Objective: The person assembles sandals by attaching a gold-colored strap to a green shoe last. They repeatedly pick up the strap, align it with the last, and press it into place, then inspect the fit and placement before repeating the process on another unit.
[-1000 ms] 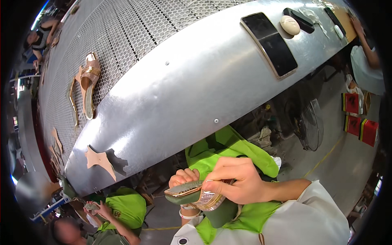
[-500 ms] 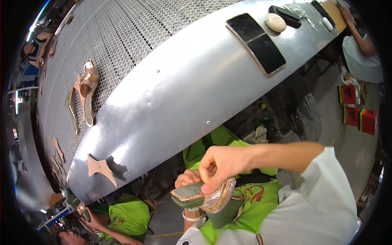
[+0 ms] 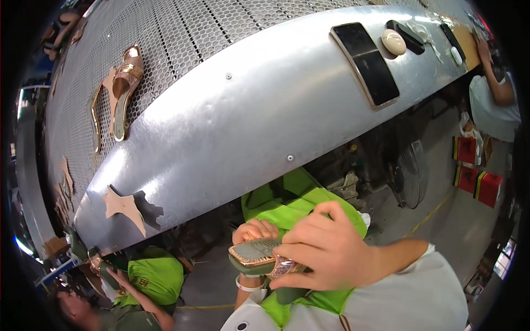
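Above my lap I hold a green shoe last (image 3: 251, 268) with a sandal upper on it, a glittery rose-gold strap and gold edging round a grey-green, flat upturned face. My left hand (image 3: 255, 230) grips it from the far side, fingers curled at its edge. Over the strap end lies my right hand (image 3: 337, 254), thumb on the near side and fingers across the top, closed round it. Most of the strap is hidden under that hand. A bright green apron (image 3: 298, 193) covers my lap.
On the metal table edge (image 3: 237, 127) lie a phone (image 3: 367, 69), a round beige object (image 3: 393, 42) and a tan cut scrap (image 3: 122, 207). A gold sandal (image 3: 127, 91) rests partly on the mesh belt (image 3: 176, 27). A co-worker handles a shoe at lower left; a fan (image 3: 411, 174) stands right.
My right hand has gone from pinching at the upturned face to wrapping over the strap end. My left hand keeps its hold on the shoe last. The whole view has shifted slightly.
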Available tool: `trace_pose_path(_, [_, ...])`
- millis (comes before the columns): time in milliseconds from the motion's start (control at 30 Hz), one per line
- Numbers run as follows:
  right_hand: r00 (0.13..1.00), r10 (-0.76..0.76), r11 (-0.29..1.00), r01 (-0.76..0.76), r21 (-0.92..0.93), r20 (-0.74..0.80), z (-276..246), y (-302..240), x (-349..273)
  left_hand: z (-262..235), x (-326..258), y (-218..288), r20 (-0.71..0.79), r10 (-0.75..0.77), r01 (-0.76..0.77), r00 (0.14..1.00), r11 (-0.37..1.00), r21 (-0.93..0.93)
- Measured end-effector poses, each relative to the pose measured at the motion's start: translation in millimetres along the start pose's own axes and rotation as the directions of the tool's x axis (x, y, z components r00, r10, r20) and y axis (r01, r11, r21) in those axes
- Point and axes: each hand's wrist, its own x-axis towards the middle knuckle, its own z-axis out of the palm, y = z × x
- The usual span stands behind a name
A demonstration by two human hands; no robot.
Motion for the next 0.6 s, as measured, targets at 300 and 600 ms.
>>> trace_pose_path(300, [0.952, 0.187, 0.900, -0.264, 0.345, 0.240, -2, 80, 5, 43, 3, 46, -0.168, 0.152, 0.015, 0.974, 0.697, 0.717])
trace_pose_path(600, [0.970, 0.243, 0.921, -0.239, 0.308, 0.026, 31, 66, 23, 59, -2, 69, -0.001, 0.322, -0.144, 0.947, 0.427, 0.893])
